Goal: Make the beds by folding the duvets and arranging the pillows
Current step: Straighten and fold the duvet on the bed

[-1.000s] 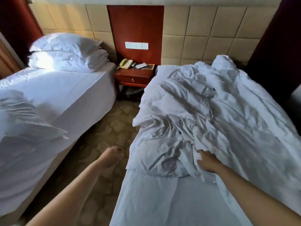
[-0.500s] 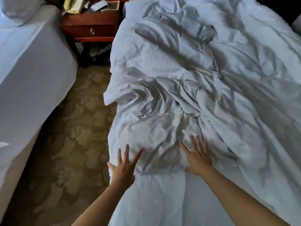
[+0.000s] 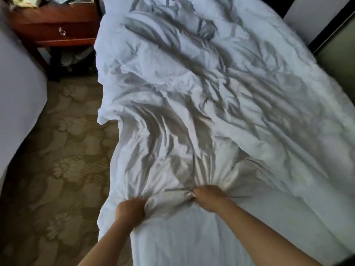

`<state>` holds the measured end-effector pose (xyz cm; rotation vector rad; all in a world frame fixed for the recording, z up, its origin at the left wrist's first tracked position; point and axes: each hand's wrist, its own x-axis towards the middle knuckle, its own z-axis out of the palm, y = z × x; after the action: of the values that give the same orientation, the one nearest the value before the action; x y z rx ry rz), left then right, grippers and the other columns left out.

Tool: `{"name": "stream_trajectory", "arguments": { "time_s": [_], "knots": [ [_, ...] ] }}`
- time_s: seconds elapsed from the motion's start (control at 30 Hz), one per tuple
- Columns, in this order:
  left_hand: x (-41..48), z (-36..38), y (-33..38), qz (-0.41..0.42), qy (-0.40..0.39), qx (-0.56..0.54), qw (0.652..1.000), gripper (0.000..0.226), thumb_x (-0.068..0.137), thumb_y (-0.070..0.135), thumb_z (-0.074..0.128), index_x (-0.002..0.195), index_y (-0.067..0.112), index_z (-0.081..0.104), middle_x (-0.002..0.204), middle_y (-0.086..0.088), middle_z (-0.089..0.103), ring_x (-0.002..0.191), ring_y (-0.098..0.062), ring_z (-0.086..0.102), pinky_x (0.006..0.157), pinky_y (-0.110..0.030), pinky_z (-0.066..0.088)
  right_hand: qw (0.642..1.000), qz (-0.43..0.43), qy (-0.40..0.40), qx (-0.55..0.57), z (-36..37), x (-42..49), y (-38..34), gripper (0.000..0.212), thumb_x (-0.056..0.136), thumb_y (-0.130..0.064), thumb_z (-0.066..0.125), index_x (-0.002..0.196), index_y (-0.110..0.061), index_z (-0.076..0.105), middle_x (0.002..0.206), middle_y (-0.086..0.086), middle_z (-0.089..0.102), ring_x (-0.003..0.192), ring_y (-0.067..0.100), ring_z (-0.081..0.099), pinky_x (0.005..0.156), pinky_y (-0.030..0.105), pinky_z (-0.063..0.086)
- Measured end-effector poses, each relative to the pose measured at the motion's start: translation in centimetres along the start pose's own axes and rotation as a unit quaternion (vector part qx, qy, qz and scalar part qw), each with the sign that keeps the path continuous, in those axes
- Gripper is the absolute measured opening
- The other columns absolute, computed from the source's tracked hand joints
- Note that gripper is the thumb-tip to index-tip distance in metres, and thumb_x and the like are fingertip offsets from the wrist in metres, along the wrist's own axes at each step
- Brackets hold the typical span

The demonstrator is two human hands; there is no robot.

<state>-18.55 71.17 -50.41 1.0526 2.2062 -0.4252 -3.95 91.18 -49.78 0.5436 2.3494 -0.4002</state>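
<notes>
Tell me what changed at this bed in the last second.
The left hand swung from over the carpet to the near edge of the duvet. Both hands spread open on it, then closed: the left hand and the right hand now grip bunched fabric, with folds fanning out from them. The rest of the duvet stays rumpled, and the nightstand has not moved.

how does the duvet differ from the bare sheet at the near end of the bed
The duvet is heavily creased and bunched; the sheet lies nearly smooth. The duvet spreads over the far part, while the sheet shows bare at the near end. The left hand and right hand both hold the duvet's near edge, not the sheet. Both are white.
</notes>
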Motion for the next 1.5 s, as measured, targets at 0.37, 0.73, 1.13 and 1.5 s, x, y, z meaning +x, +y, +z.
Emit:
{"name": "stream_trajectory", "arguments": {
  "time_s": [0.37, 0.73, 1.13, 1.5],
  "knots": [
    [-29.9, 16.5, -19.3, -0.02, -0.074, 0.03, 0.997, 0.041, 0.1, 0.025, 0.03, 0.14, 0.022, 0.039, 0.142, 0.001, 0.044, 0.132, -0.016, 0.043, 0.107, -0.026, 0.035, 0.995, -0.002, -0.101, -0.026, 12.9, -19.7, -31.6, 0.052, 0.1, -0.045, 0.028, 0.127, -0.007, 0.051, 0.129, 0.018, 0.053, 0.116, 0.032, 0.052, 0.093, 0.037, 0.039],
    [-45.7, 17.6, -18.5, 0.035, 0.079, -0.015, 0.996, 0.031, 0.083, 0.018, 0.044, 0.11, 0.023, 0.058, 0.116, -0.002, 0.063, 0.109, -0.025, 0.06, 0.083, -0.032, 0.047, 0.984, 0.069, 0.103, -0.128, 10.2, -34.9, -34.6, 0.036, 0.095, -0.041, 0.043, 0.11, -0.014, 0.063, 0.114, 0.011, 0.063, 0.105, 0.03, 0.059, 0.075, 0.035, 0.037],
    [-55.8, 22.8, -16.3, 0.088, 0.082, 0.087, 0.989, 0.044, 0.087, 0.022, 0.043, 0.13, 0.027, 0.045, 0.129, -0.003, 0.055, 0.117, -0.026, 0.056, 0.093, -0.037, 0.046, 0.99, 0.066, 0.116, -0.036, 26.9, -48.6, -37.2, 0.056, 0.096, -0.055, 0.033, 0.117, -0.011, 0.061, 0.12, 0.016, 0.06, 0.11, 0.032, 0.056, 0.092, 0.035, 0.042],
    [-51.7, 16.7, -19.2, 0.075, 0.075, 0.075, 0.991, 0.041, 0.092, 0.031, 0.047, 0.133, 0.028, 0.047, 0.136, -0.002, 0.051, 0.124, -0.023, 0.05, 0.1, -0.036, 0.042, 0.965, 0.13, 0.122, 0.193, 21.2, -47.2, -39.9, 0.031, 0.097, -0.031, 0.047, 0.117, -0.012, 0.059, 0.123, 0.017, 0.058, 0.113, 0.032, 0.056, 0.092, 0.032, 0.043]
  ]
}}
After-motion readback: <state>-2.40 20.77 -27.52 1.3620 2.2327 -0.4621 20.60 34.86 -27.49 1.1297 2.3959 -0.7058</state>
